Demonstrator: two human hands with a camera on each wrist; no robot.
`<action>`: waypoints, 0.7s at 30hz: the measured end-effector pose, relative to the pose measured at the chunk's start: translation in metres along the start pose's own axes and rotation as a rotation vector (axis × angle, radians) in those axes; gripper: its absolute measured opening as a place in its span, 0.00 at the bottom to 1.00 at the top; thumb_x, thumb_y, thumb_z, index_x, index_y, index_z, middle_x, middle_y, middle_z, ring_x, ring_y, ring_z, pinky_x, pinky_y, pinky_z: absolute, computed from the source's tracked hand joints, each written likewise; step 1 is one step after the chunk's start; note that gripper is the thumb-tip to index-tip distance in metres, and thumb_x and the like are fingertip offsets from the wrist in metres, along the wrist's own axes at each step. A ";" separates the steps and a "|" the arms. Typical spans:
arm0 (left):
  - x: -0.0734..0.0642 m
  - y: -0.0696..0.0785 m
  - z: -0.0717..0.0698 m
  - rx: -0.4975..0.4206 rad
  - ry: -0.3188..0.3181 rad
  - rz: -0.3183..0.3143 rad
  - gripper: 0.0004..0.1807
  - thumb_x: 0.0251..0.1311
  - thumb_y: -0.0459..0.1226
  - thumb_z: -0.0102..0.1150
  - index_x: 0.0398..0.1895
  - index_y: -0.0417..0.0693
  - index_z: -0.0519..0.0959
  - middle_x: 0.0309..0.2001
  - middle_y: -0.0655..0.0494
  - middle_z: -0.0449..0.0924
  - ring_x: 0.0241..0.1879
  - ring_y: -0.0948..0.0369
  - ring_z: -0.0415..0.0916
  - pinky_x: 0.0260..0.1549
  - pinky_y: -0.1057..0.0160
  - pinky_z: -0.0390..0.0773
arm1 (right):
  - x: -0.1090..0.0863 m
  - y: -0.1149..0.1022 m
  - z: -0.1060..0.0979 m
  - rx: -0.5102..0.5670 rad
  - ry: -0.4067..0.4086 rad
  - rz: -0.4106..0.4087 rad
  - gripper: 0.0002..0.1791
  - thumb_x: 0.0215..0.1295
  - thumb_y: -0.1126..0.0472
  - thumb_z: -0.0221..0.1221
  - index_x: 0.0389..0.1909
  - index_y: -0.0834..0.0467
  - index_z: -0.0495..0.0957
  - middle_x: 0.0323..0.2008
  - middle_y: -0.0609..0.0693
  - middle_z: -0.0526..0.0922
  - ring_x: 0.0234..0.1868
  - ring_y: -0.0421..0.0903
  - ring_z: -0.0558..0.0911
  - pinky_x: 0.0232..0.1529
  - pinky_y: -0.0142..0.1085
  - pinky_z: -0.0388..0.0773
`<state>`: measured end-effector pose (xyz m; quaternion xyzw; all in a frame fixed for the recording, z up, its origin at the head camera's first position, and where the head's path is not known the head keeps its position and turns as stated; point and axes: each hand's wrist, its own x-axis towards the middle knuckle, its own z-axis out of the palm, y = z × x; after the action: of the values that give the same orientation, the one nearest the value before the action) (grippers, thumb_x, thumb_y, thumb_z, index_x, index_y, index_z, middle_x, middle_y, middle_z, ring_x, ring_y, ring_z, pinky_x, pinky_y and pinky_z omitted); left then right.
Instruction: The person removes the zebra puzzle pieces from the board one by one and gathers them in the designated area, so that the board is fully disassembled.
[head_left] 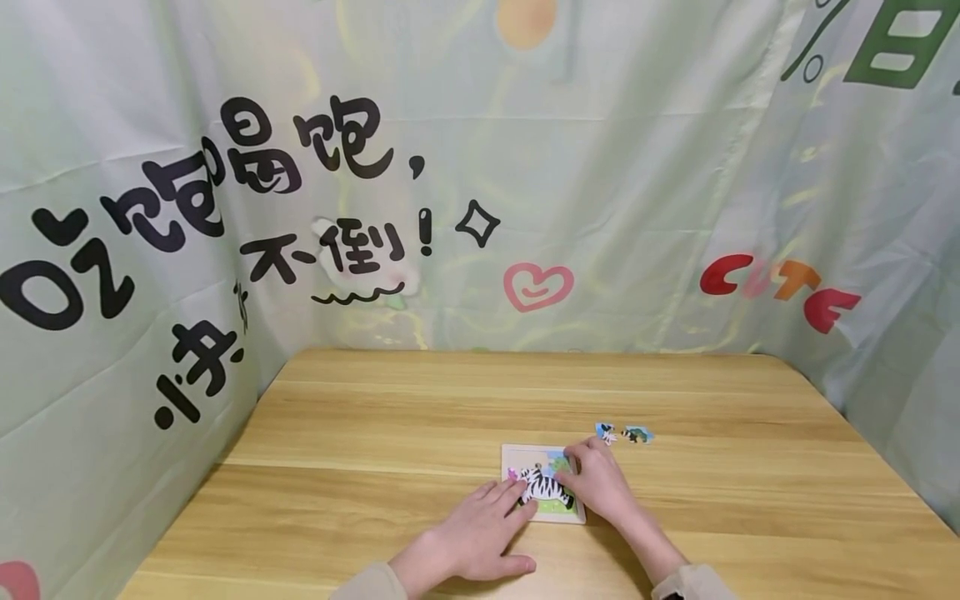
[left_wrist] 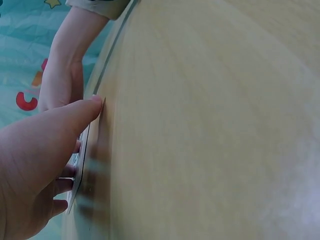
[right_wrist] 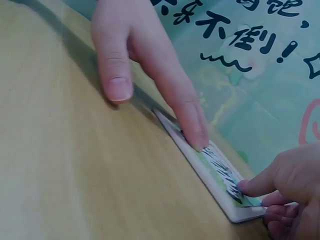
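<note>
In the head view, a small jigsaw board (head_left: 543, 517) with a pale frame lies flat on the table, showing a zebra (head_left: 546, 487). The fingers of my left hand (head_left: 483, 529) rest straight on its left part, thumb spread out over the table. At the board's upper right, my right hand (head_left: 600, 483) has curled fingers and pinches a blue-and-green puzzle piece (head_left: 558, 464), partly covered by the fingertips. The right wrist view shows that thumb (right_wrist: 255, 185) against the zebra's end and the other fingers at the board's edge. Part of the picture's upper left is plain beige.
Two loose puzzle pieces lie behind the right hand: one with black and white (head_left: 605, 432), one with a dark green figure (head_left: 638, 434). The wooden table (head_left: 360, 417) reaches back to printed fabric walls (head_left: 637, 208) behind and at both sides.
</note>
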<state>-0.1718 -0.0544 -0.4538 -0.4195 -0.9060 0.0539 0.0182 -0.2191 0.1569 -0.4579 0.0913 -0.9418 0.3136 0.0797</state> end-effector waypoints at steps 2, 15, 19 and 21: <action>0.000 0.000 0.000 -0.001 -0.003 0.000 0.41 0.61 0.67 0.31 0.69 0.51 0.59 0.70 0.48 0.54 0.69 0.53 0.50 0.64 0.56 0.57 | 0.003 0.000 -0.001 0.031 -0.016 0.021 0.20 0.47 0.65 0.68 0.41 0.72 0.78 0.35 0.57 0.73 0.36 0.49 0.72 0.39 0.45 0.74; 0.001 0.000 -0.001 -0.001 -0.021 -0.005 0.41 0.60 0.67 0.32 0.70 0.52 0.58 0.70 0.48 0.53 0.69 0.54 0.49 0.64 0.56 0.56 | 0.013 -0.001 -0.003 0.184 -0.059 0.066 0.19 0.41 0.73 0.68 0.34 0.65 0.70 0.25 0.50 0.70 0.26 0.44 0.69 0.27 0.34 0.69; 0.000 0.001 -0.002 0.011 -0.015 -0.005 0.41 0.61 0.66 0.33 0.70 0.51 0.59 0.70 0.48 0.54 0.69 0.54 0.50 0.64 0.57 0.57 | 0.010 0.000 -0.001 0.143 -0.034 -0.013 0.14 0.46 0.73 0.66 0.33 0.62 0.72 0.22 0.46 0.71 0.25 0.41 0.69 0.27 0.33 0.68; 0.000 0.000 -0.001 0.012 -0.011 -0.006 0.41 0.60 0.66 0.34 0.69 0.51 0.59 0.70 0.48 0.54 0.69 0.54 0.50 0.64 0.57 0.57 | 0.009 0.000 -0.001 0.120 -0.033 -0.040 0.10 0.49 0.72 0.64 0.30 0.60 0.73 0.21 0.44 0.70 0.24 0.40 0.68 0.26 0.32 0.67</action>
<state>-0.1715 -0.0539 -0.4525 -0.4164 -0.9070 0.0617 0.0159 -0.2282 0.1565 -0.4557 0.1197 -0.9205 0.3662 0.0649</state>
